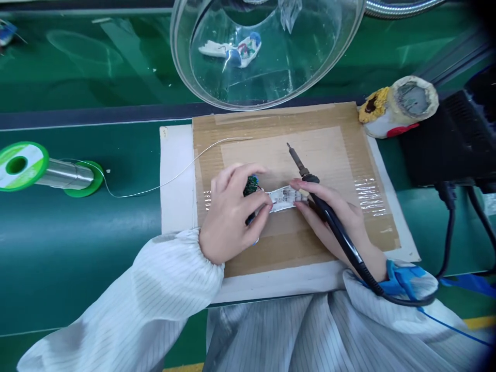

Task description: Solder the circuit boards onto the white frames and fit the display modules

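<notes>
My left hand (234, 214) is closed, thumb and forefinger pinching the left end of a small white flat part (284, 198). Beneath its fingers a green circuit board (251, 185) shows, mostly hidden. My right hand (343, 219) holds a soldering iron (335, 222), its tip pointing up and away over the cardboard, clear of the part. The thumb and fingertips of this same hand also touch the part's right end. A solder wire (182, 175) runs from a green-ended spool (70, 173) on the left to the cardboard above my left hand.
Cardboard (240, 124) lies on a white board (176, 181) across the green bench. Behind it stands a clear round basin (267, 98) with white and blue assemblies inside. At the right are a crusted pot with yellow sponge (403, 108) and a black box (434, 144) with cables.
</notes>
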`<act>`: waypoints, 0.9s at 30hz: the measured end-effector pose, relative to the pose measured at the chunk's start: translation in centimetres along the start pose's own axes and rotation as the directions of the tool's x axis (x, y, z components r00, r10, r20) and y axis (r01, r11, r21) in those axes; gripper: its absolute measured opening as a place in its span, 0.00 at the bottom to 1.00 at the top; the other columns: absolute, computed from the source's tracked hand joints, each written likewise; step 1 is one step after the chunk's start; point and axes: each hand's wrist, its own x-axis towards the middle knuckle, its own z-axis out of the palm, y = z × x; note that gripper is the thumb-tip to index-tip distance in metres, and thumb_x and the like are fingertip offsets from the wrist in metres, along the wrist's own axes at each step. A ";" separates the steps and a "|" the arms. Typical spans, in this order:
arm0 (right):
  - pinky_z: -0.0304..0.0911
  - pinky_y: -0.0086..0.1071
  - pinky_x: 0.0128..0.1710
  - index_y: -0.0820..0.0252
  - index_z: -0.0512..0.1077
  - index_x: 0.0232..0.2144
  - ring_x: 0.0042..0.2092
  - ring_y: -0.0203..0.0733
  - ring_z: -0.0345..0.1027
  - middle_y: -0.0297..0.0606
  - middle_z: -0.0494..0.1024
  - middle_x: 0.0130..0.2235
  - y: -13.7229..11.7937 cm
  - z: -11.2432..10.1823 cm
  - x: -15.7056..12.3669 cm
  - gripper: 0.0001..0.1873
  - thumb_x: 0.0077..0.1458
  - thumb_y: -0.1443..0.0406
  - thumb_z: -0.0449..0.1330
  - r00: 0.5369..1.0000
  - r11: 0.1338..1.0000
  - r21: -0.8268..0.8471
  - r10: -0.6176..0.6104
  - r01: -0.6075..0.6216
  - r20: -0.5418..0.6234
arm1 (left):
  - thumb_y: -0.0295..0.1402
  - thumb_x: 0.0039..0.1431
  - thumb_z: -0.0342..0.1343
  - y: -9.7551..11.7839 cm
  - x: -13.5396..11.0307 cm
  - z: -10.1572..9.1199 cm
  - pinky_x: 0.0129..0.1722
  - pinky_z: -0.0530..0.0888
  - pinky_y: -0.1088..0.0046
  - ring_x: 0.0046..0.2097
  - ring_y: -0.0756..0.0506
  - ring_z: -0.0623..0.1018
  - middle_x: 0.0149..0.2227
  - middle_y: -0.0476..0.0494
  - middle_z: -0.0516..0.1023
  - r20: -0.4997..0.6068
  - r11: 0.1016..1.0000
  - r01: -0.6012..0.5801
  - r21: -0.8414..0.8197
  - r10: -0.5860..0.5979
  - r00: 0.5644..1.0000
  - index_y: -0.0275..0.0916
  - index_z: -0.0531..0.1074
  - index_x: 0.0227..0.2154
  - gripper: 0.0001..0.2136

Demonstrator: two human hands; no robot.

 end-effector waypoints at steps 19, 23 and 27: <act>0.62 0.36 0.20 0.50 0.82 0.40 0.22 0.38 0.66 0.31 0.81 0.28 -0.5 -1.5 -1.2 0.09 0.67 0.64 0.60 0.931 0.979 0.184 0.144 -0.086 -0.335 | 0.25 0.67 0.57 0.1 0.3 1.1 0.58 0.70 0.61 0.57 0.40 0.74 0.53 0.34 0.73 0.061 0.952 0.191 -0.238 -0.182 0.981 0.36 0.78 0.35 0.05; 0.58 0.36 0.18 0.49 0.82 0.39 0.19 0.37 0.62 0.30 0.79 0.26 -0.2 -1.0 -1.0 0.09 0.67 0.62 0.61 0.921 0.978 0.201 0.134 -0.063 -0.365 | 0.25 0.67 0.57 0.2 0.3 1.0 0.58 0.70 0.61 0.56 0.40 0.74 0.53 0.33 0.73 0.061 0.954 0.195 -0.228 -0.186 0.981 0.35 0.78 0.35 0.06; 0.53 0.34 0.16 0.50 0.82 0.36 0.17 0.35 0.61 0.28 0.73 0.22 -0.3 -0.7 -0.7 0.12 0.68 0.56 0.61 0.837 0.970 0.239 0.164 -0.042 -0.522 | 0.25 0.66 0.57 0.2 0.3 1.1 0.58 0.70 0.60 0.56 0.39 0.74 0.53 0.33 0.73 0.057 0.953 0.194 -0.231 -0.186 0.981 0.35 0.78 0.35 0.05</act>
